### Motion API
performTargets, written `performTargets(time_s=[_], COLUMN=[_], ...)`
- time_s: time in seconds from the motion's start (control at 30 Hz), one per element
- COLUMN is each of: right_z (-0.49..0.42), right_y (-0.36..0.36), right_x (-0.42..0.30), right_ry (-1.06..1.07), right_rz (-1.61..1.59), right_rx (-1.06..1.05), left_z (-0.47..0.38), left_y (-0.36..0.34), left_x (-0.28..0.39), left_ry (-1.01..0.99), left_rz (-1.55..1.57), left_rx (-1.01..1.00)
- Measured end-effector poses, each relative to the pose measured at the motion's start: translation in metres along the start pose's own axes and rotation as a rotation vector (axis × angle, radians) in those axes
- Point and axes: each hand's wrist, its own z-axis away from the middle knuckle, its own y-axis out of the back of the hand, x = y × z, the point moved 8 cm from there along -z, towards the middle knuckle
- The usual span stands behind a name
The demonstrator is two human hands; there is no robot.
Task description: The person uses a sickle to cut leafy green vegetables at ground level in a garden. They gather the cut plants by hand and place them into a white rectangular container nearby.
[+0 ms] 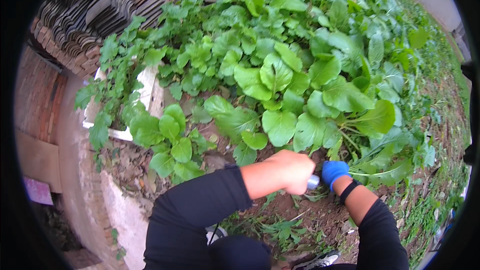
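My bare left hand [290, 170] is closed around a tool with a round silvery metal handle [313, 182]. Only the handle's end shows; the rest of the tool is hidden by the hand and leaves. To its right, at soil level, my right hand [335, 172] wears a blue glove, its fingers curled and turned away from view. Pale stalks of a leafy green plant [390, 170] meet the glove's edge, but whether the fingers grip them cannot be seen. Broad-leaved greens [279, 125] rise just beyond both hands. Bare brown soil [300, 210] lies beneath them.
Dense leafy greens [232, 22] fill the far side. A white container [148, 86] with plants stands left, behind a smaller leafy plant [168, 142]. Stacked roof tiles [108, 7] sit at the far left. Loose uprooted greens [283, 230] lie near my shoe [320, 260].
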Motion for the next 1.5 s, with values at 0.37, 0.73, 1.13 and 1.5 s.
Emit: performTargets(time_s=[0.37, 0.73, 1.13, 1.5], right_z=[-0.009, 0.002, 0.005, 0.012], right_y=[-0.009, 0.010, 0.010, -0.013], right_x=[0.004, -0.003, -0.002, 0.016], right_ry=[0.047, -0.015, 0.059, 0.026], right_rz=[-0.034, -0.023, -0.106, -0.275], right_rx=[-0.076, 0.027, -0.035, 0.042], left_z=[-0.050, 0.025, -0.061, -0.066], left_y=[0.036, -0.067, -0.038, -0.090], left_x=[-0.044, -0.076, -0.022, -0.067], left_ry=[0.035, 0.062, -0.095, 0.050], left_rz=[-0.016, 0.200, -0.057, 0.083], left_rx=[0.078, 0.189, 0.001, 0.201])
